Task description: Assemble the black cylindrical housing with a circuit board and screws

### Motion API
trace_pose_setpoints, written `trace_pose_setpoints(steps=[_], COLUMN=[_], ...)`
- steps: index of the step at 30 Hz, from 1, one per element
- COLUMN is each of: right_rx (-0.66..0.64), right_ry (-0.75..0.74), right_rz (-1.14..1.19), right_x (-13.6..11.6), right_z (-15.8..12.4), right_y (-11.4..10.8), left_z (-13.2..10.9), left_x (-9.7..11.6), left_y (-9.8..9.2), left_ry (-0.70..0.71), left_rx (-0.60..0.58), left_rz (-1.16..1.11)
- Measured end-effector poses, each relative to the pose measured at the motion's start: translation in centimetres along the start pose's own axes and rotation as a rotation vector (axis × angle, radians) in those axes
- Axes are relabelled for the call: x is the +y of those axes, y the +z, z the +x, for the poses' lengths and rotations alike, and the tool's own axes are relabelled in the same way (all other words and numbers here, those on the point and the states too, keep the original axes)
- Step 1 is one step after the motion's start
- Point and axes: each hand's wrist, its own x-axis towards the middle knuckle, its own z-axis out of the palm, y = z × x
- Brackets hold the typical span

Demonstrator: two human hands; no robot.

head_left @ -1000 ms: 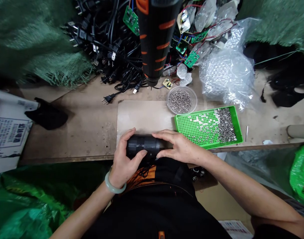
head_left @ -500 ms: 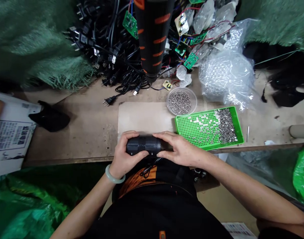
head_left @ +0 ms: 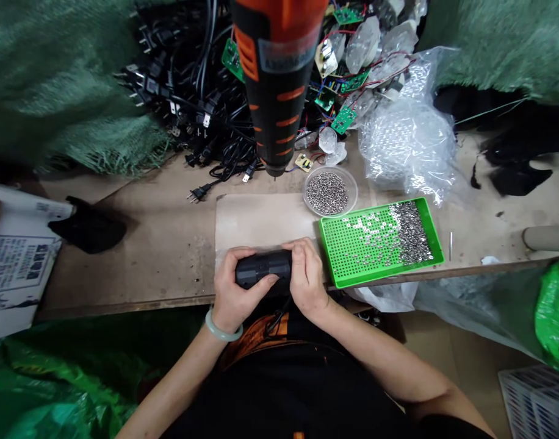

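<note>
A black, ribbed cylindrical housing (head_left: 261, 268) lies crosswise at the front edge of the bench. My left hand (head_left: 234, 296) is wrapped round its left end, thumb along the near side. Against its right end my right hand (head_left: 307, 277) is closed, fingers bent together over that end and hiding it. A thin black cord (head_left: 274, 320) hangs below the housing, towards my lap. Under and behind it is a flat cardboard sheet (head_left: 261, 219).
An orange and black electric screwdriver (head_left: 277, 103) hangs overhead, pointing down. A round dish (head_left: 354, 190) of small screws and a green tray (head_left: 384, 279) of small metal parts stand at right. Behind lie plug cords (head_left: 169, 85), circuit boards (head_left: 343, 119) and a clear plastic bag (head_left: 405, 143).
My right hand has drawn in, its fingers folding over the housing's right end. The bright spots on the housing's near side no longer show. The screwdriver appears lower in view.
</note>
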Motion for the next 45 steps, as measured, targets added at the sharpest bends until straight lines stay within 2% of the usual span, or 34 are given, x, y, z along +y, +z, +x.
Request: trace_pose_setpoints(steps=[3,10,15,18,24,27,32,35,38,40,42,45], right_rx=[-0.036,-0.034,-0.039,0.019,0.112,0.096,0.075,0.045,-0.041,-0.122,-0.209,-0.291], right_ry=[-0.048,-0.03,0.115,0.168,0.03,-0.011,0.001,0.018,0.075,0.109,0.108,0.019], right_rz=[-0.046,-0.064,0.122,0.163,0.124,0.098,0.006,-0.071,-0.188,-0.261,-0.301,-0.334], right_x=[0.1,0.4,0.6,0.4,0.5,0.7,0.3,0.1,-0.2,-0.6,-1.3,-2.8], right_z=[0.9,1.3,0.5,0.0,-0.4,0.0,1.1,2.1,3.9,5.7,7.5,8.8], right_y=[-0.1,-0.2,-0.7,-0.5,0.7,0.8,0.5,0.5,1.1,1.9,2.7,3.0], left_z=[0.1,0.2,-0.2,-0.4,-0.7,-0.7,0.0,1.1,2.6,3.6,4.4,5.0], left_x=[0.0,0.1,0.0,-0.1,-0.2,-0.2,0.1,0.8,1.6,1.7,1.4,0.2], left_y=[0.3,0.5,0.4,0.4,0.5,0.7,0.5,-0.6,-2.0,-2.5,-2.6,-2.4], left_ry=[0.02,0.025,0.066,0.106,0.154,0.159,0.08,0.129,0.214,0.218,0.143,-0.141], left_rx=[0.033,0.058,0.076,0.088,0.1,0.104,0.098,0.009,-0.212,-0.337,-0.379,-0.307], left_rz=[0.006,0.029,0.04,0.037,0.023,0.009,0.058,0.168,0.319,0.371,0.363,0.251])
